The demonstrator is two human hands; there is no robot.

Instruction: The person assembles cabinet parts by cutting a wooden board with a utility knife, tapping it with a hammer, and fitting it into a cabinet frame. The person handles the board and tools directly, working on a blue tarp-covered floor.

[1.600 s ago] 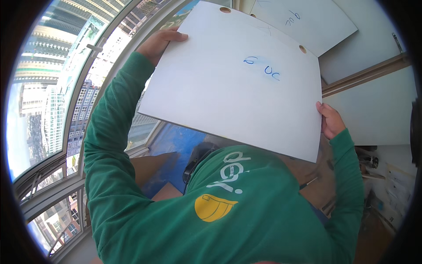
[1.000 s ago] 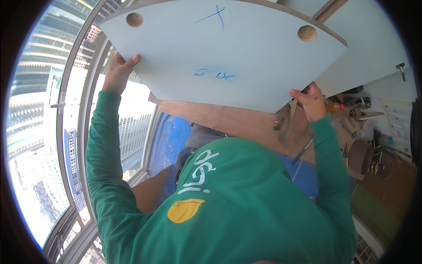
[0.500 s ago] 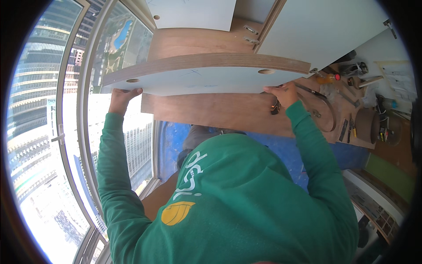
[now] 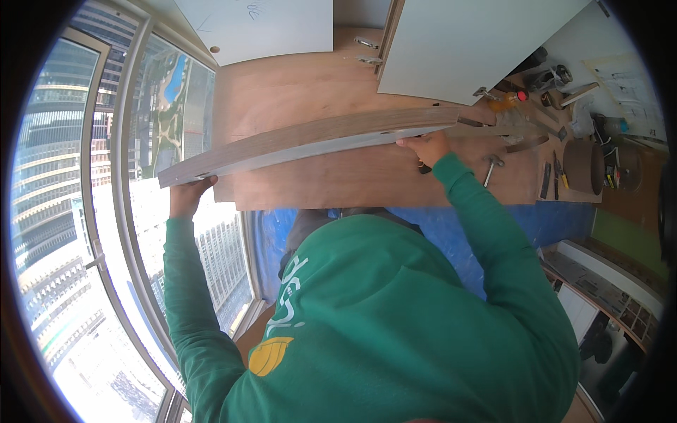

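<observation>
Clamping the panel (image 4: 310, 141), the left hand (image 4: 186, 199) has thumb and fingers closed near its left end, the right hand (image 4: 430, 148) toward its right end; most fingertips are hidden behind it. The panel, brown edge up and pale face toward the person, spans over a wooden worktop (image 4: 282, 88). Right of the panel are a hammer (image 4: 496, 161) and an orange bottle (image 4: 503, 103); beyond it, a white board (image 4: 479, 42); off its left end, a window (image 4: 173, 109).
</observation>
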